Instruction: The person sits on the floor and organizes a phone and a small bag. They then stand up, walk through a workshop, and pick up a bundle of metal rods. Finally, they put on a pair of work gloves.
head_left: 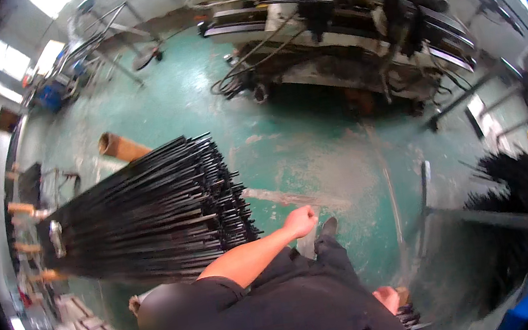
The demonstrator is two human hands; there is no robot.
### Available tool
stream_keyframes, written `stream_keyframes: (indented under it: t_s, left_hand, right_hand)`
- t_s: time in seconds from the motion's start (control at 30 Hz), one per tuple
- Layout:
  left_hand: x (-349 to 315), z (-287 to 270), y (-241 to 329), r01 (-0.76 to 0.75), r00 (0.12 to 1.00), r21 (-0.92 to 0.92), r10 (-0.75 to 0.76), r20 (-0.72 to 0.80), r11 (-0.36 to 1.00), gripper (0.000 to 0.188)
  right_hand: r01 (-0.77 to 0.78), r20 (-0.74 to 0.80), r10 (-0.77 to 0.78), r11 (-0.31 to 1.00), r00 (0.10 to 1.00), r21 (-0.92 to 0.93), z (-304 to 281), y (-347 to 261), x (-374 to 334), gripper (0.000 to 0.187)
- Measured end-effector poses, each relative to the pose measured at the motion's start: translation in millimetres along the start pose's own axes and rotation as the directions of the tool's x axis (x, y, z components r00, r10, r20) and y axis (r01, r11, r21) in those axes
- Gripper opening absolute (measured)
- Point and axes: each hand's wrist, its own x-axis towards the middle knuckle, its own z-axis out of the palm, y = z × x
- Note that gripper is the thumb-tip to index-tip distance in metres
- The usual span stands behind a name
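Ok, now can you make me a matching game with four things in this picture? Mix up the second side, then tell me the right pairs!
Things:
1. Left hand
2. Long rods
3. Pipe
4. Floor

Clues:
A. Green, with worn patches
B. Black, in a big pile
C. Bare skin, no glove
D. Brown, with a round open end

Right pairs: 1-C, 2-B, 3-D, 4-A

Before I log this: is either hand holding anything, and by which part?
Cannot be told: left hand curled, its inside hidden; right hand near rods, its grip unclear.
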Motion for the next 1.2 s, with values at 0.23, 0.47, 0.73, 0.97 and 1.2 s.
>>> stream_keyframes:
  t_s: [0.23,0.47,0.73,0.97,1.2]
  left_hand:
    - [-1.8,-5.3,86.8,-0.033,0.992,-0.255,0.0,-0.128,0.966,0.031]
    - [22.5,-44.1,89.4,0.044,0.944,-0.453,-0.185,-0.272,0.891,0.032]
    - [98.3,-108.3,91.8,0.062,0.92,-0.567,-0.267,-0.286,0.821,0.03]
    - [156.3,-232.7,133.7,-0.06,0.914,-0.376,-0.1,-0.393,0.925,0.03]
    - [229.7,-319.9,85.0,0.065,0.927,-0.234,-0.145,-0.346,0.97,0.04]
  right_hand:
    - [0.342,-0.054,-0.355,0.925,0.933,-0.164,-111.1,-126.0,227.4,0.023]
    - [0.574,0.137,-0.558,0.801,0.819,-0.168,-57.8,-316.9,357.7,0.024]
    - [0.58,0.436,-0.439,0.767,0.786,-0.273,15.9,-383.2,389.4,0.033]
    - [0.357,0.355,-0.196,0.805,0.914,-0.475,22.3,-360.8,484.5,0.035]
    - [0.45,0.442,-0.215,0.712,0.871,-0.539,78.8,-433.1,553.1,0.026]
